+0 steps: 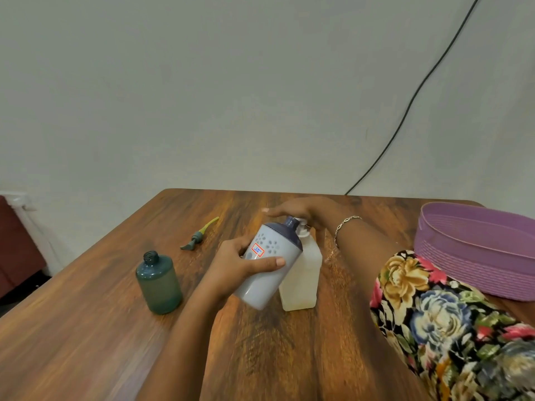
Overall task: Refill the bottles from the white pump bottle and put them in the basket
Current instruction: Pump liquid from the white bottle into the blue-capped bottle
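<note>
While aslant, grey bottle (262, 285) at pump (303, 230).

Light: soft, even, rather dim indoor light; weak shadows, a small glare patch on the bench (86, 328). Sharpness: floral sleeve (451, 328) and near bench blurred; frame edges bowed by wide angle.

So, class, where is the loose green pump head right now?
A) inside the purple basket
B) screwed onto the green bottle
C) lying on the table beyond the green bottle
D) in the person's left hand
C: the pump head lies on the table beyond the open-necked green bottle; the left hand grips the grey bottle.
</note>
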